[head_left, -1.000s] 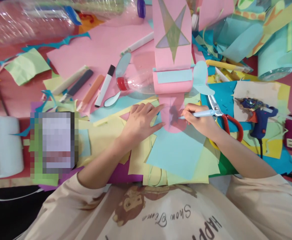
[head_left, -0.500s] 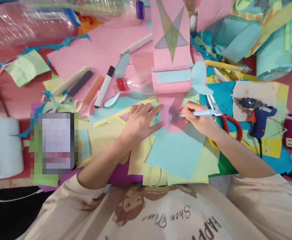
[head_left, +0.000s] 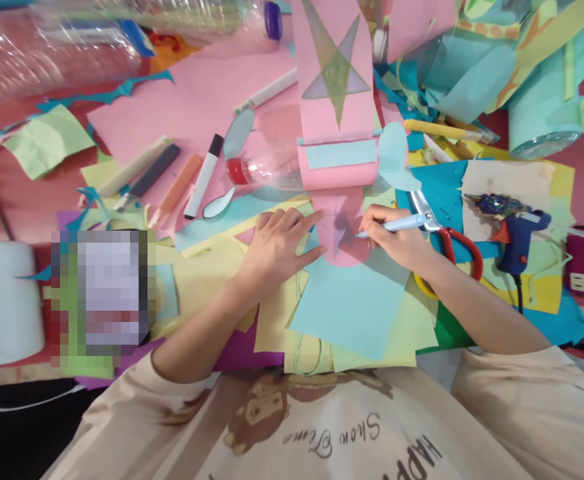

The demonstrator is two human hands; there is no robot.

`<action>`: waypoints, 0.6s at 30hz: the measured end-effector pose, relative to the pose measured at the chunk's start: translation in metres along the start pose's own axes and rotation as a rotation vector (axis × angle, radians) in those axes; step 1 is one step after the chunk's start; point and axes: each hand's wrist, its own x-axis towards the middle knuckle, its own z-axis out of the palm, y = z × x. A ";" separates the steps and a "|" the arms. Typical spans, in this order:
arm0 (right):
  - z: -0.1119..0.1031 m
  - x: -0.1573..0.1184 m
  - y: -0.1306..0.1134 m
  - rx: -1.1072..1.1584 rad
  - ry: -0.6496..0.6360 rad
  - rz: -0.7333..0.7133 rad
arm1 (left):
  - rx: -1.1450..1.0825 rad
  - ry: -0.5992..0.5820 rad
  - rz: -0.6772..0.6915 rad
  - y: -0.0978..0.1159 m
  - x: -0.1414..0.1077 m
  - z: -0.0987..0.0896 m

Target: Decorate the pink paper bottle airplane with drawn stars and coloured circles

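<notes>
Paper-strewn table [head_left: 79, 197], pink rounded paper strip [head_left: 346, 255] between two hands.
Coloured sheets crowd the surface, with scissors [head_left: 446, 243] and a glue gun [head_left: 518, 241] to the right. Faintly marked, the strip lies over light blue paper [head_left: 349, 307], just below the clear bottle [head_left: 277, 167]; the left hand [head_left: 275, 250] spreads thumb and index finger at its edge, the right hand [head_left: 397, 241] pinches a light-blue marker [head_left: 403, 223].

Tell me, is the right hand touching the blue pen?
Touching. The head view shows the right hand with its fingers closed around the blue pen, near its tip.
</notes>
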 end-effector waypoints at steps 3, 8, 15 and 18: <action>0.000 0.000 0.001 0.031 -0.020 0.021 | 0.000 0.006 0.002 0.000 0.000 0.000; 0.001 0.000 0.002 -0.022 0.031 0.032 | -0.006 0.006 0.005 0.000 0.000 0.001; -0.001 0.001 -0.005 -0.031 -0.028 0.061 | -0.021 -0.012 -0.013 0.000 0.000 -0.001; 0.001 0.000 -0.006 -0.013 0.015 0.075 | -0.036 -0.027 -0.030 0.000 0.000 -0.001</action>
